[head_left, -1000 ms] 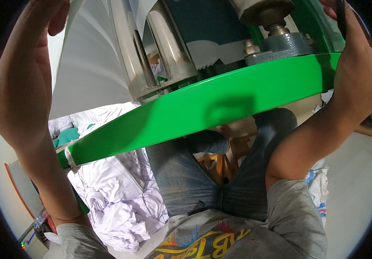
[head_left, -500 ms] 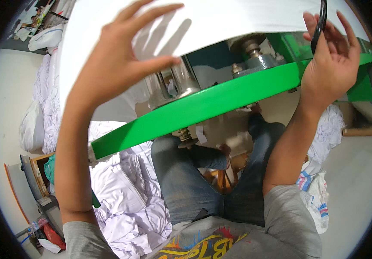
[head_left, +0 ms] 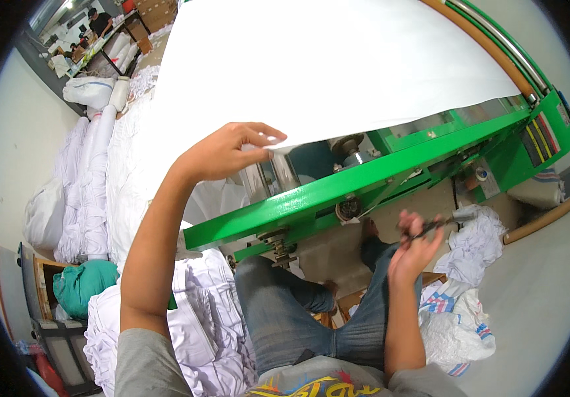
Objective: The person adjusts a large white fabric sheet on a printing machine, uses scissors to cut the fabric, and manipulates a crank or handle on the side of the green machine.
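A broad white sheet (head_left: 338, 66), cloth or paper, spreads over the green machine frame (head_left: 357, 173). My left hand (head_left: 222, 153) is at the sheet's near edge, fingers above and thumb below, pinching it. Lower and to the right, my right hand (head_left: 412, 259) is raised over my right knee, away from the sheet. Its fingers are curled round a pair of scissors (head_left: 430, 228) with dark handles, smeared by motion. Metal rollers (head_left: 285, 171) show beneath the sheet's edge beside my left hand.
White cloth (head_left: 209, 311) lies heaped at my left, near a green bundle (head_left: 86, 288). White rolls (head_left: 96, 185) lie along the left wall. At the right are a crumpled cloth pile (head_left: 473, 245), a striped sack (head_left: 457, 327) and a cardboard tube (head_left: 543, 215). Another person (head_left: 99, 23) is far back.
My left hand has come down and closed on the sheet's edge. My right hand has dropped towards my knee with the scissors. The view has shifted, showing more of the sheet and machine.
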{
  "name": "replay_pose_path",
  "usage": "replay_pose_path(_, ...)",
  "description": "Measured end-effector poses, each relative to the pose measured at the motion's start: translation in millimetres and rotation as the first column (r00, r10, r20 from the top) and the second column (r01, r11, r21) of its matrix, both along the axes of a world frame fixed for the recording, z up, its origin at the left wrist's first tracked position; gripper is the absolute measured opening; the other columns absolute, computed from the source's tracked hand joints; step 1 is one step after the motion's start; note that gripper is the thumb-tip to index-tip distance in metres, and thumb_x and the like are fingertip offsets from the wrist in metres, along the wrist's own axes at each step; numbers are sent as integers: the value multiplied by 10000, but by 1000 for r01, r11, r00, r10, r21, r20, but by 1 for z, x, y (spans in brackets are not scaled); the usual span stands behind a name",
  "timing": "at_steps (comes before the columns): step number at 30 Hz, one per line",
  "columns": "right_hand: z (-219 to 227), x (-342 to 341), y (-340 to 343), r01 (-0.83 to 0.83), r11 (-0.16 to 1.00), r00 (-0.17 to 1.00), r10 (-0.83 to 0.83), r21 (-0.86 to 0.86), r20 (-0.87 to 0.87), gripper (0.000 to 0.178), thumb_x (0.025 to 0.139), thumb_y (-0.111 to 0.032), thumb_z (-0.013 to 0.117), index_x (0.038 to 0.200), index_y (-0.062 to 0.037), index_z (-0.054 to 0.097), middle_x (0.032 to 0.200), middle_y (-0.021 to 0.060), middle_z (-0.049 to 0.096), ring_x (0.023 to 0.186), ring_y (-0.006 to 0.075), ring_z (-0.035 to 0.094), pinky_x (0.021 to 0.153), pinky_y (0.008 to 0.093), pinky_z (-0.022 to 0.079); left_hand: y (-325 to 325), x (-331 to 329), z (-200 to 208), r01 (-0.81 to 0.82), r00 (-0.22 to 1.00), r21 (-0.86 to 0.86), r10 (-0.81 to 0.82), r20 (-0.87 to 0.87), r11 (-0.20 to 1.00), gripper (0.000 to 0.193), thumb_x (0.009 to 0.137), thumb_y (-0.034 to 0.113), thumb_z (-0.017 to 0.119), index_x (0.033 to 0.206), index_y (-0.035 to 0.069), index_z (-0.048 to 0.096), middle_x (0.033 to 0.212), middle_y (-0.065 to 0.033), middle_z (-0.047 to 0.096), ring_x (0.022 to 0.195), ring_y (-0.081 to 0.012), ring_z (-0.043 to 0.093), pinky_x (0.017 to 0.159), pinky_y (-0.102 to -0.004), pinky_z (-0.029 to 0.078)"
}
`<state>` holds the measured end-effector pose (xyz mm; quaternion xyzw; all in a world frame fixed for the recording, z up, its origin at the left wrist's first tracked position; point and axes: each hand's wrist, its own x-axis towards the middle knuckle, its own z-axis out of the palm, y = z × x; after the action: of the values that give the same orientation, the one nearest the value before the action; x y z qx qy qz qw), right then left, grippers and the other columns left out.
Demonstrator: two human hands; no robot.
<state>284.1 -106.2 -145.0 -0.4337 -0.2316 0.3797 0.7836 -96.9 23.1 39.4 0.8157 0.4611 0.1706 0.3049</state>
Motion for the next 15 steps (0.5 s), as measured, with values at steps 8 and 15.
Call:
replay_pose_path(8, -179, -13, -55, -455, 632, 886, 253, -627, -388, 278, 1011, 6, 570, 1286, 16, 525, 981, 159, 705, 753, 282, 731, 616, 372, 562, -2, 7, -3, -96, 995, 82, 97, -3, 992, 296, 1005, 239, 729, 1087, -15, 857, 1220, -160, 792, 1054, -287, 749, 943, -393, 594)
replay_pose_path(15, -198, -8, -44, -336, 503, 838, 546, -797, -9, 271, 954, 11, 593, 1203, 115, 593, 934, 218, 731, 613, 282, 729, 534, 388, 597, -6, 12, -6, -57, 994, -13, 56, -92, 998, 279, 1011, 237, 753, 1122, 0, 848, 964, -145, 810, 844, -261, 733, 788, -391, 582)
